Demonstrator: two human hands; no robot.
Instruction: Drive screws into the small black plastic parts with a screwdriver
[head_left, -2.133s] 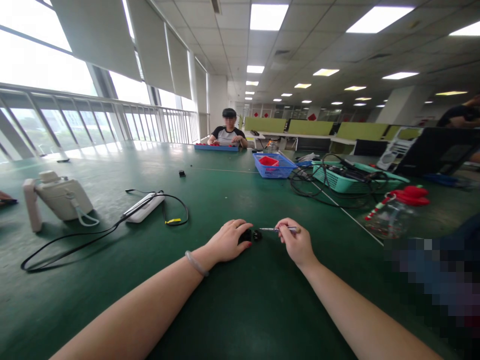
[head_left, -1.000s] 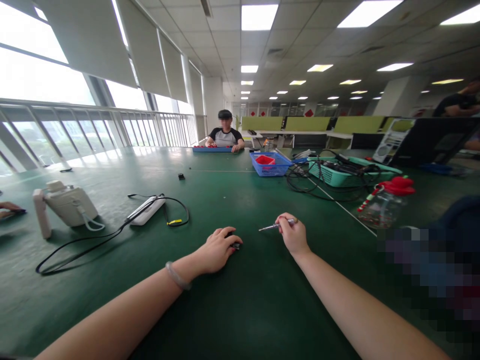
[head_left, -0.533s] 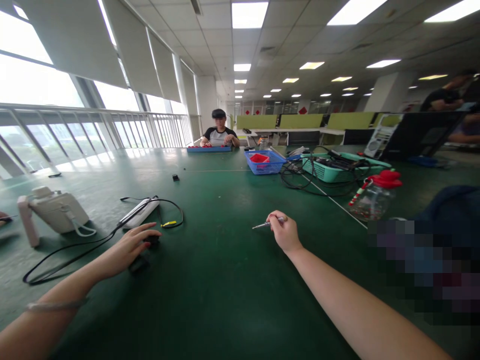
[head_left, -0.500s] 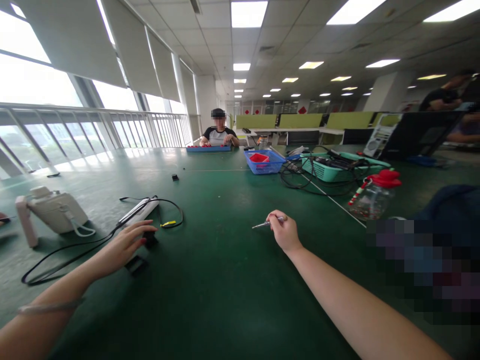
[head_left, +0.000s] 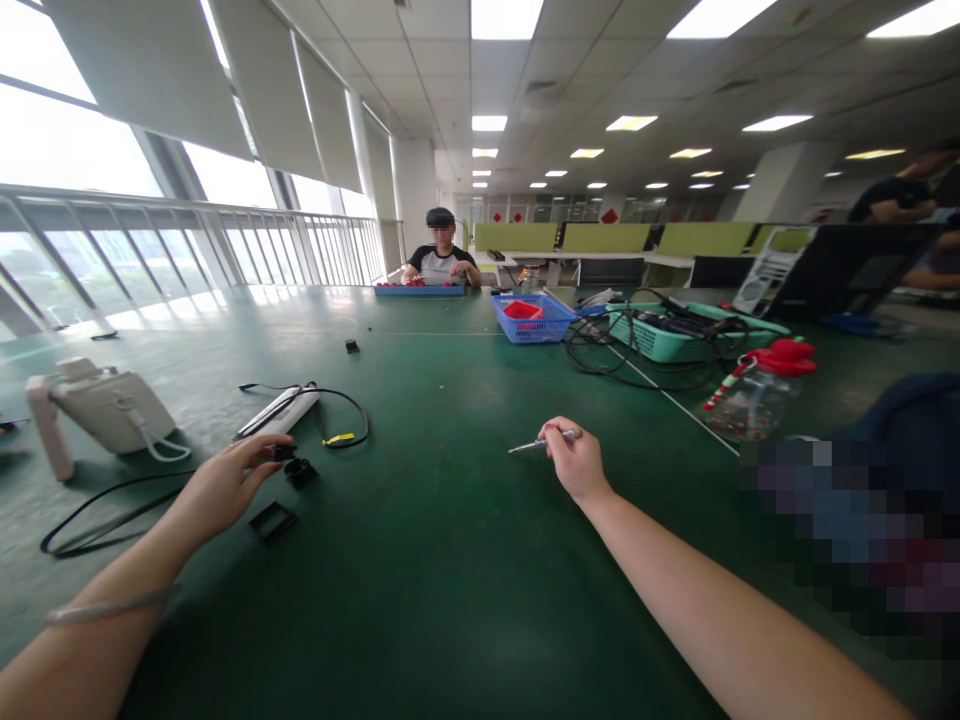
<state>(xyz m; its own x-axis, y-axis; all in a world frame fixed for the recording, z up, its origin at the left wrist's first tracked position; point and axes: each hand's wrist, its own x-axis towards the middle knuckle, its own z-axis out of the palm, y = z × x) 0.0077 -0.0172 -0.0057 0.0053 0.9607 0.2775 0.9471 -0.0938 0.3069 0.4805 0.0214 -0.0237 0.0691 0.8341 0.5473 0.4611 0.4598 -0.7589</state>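
Note:
My left hand (head_left: 225,488) is closed, its thumb and fingertips pinching a small black part (head_left: 283,453). Just beside those fingertips, a black block-like piece (head_left: 301,473) rests on the green table (head_left: 420,560). Nearer to me lies a black rectangular frame (head_left: 273,521) with an open middle. To the right, my right hand (head_left: 576,462) is wrapped round a slim screwdriver (head_left: 531,444) with a thin metal shaft. Its tip points left, and the fingers hide part of the handle.
Behind my left hand lie a white bar (head_left: 281,410) and a black cable (head_left: 360,405). A beige bottle (head_left: 120,410) stands far left. Rightward are a blue basket (head_left: 532,322), a teal basket (head_left: 660,340) and a red-lidded bottle (head_left: 757,400). A person (head_left: 439,255) sits opposite.
My left hand has drawn in from reaching with spread fingers to pinching a small black part. The view has tilted slightly. My right hand keeps hold of the screwdriver.

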